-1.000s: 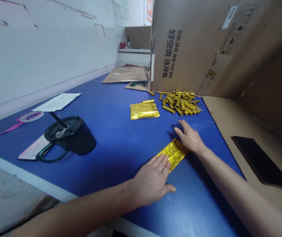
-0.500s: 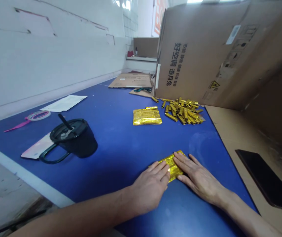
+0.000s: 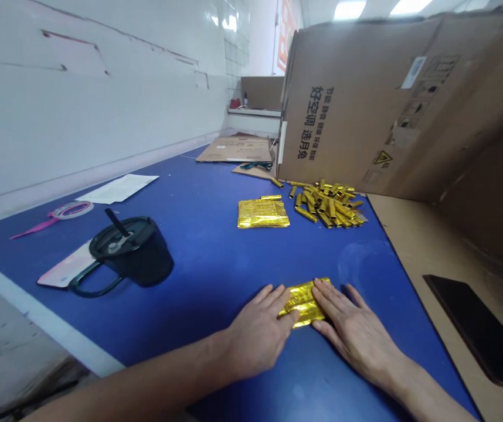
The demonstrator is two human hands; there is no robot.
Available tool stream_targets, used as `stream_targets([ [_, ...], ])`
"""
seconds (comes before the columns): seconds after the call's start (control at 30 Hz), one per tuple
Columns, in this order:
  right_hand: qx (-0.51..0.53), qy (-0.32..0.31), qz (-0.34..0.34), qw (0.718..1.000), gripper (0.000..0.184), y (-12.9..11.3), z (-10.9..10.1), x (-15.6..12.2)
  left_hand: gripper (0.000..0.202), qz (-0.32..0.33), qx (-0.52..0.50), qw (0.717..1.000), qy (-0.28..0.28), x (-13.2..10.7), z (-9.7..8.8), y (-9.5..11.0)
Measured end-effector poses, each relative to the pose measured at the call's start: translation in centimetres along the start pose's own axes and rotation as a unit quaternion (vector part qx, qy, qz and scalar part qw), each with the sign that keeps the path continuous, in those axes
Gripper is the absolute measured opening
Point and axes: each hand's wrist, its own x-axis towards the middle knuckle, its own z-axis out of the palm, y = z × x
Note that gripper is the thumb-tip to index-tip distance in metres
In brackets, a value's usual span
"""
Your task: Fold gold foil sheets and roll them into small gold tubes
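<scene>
A piece of gold foil paper (image 3: 302, 302) lies folded on the blue table (image 3: 216, 252) near the front edge. My left hand (image 3: 260, 331) lies flat on its left end, fingers stretched out. My right hand (image 3: 352, 331) lies flat on its right end, fingers spread. Farther back sit a flat stack of gold foil sheets (image 3: 262, 213) and a heap of small rolled gold foil pieces (image 3: 328, 203).
A black lidded mug with a straw (image 3: 131, 252) stands at the left on a pink card (image 3: 60, 269). Pink tape roll (image 3: 73, 209) and white paper (image 3: 117, 187) lie beyond. A big cardboard box (image 3: 366, 117) stands behind; a dark flat panel (image 3: 480, 331) lies on cardboard at right.
My right hand came back from the far end of the foil strip toward my left hand; the foil is now shorter, folded between both hands.
</scene>
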Motion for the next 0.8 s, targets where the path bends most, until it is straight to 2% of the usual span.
stream_targets([
  [0.17,-0.044,0.010,0.024,0.999,0.065,-1.8,0.1,-0.3,0.033,-0.044,0.016,0.999,-0.002,0.8,-0.3,0.5],
  [0.33,-0.052,0.000,0.033,0.998,0.070,-2.4,0.3,-0.6,0.077,-0.115,0.013,0.993,-0.007,1.8,-0.1,2.6],
  [0.47,-0.052,-0.020,0.043,0.998,0.068,-2.3,0.5,-0.6,0.094,-0.096,-0.017,0.995,-0.022,2.2,-0.1,3.5],
  [0.63,-0.054,-0.031,0.044,0.997,0.068,-2.4,0.6,-0.6,0.098,-0.088,-0.035,0.994,-0.055,2.6,0.4,3.6],
  [0.8,-0.049,0.001,0.059,0.997,0.073,-2.6,0.9,-0.8,0.096,-0.070,-0.051,0.994,-0.063,1.9,1.2,2.6],
])
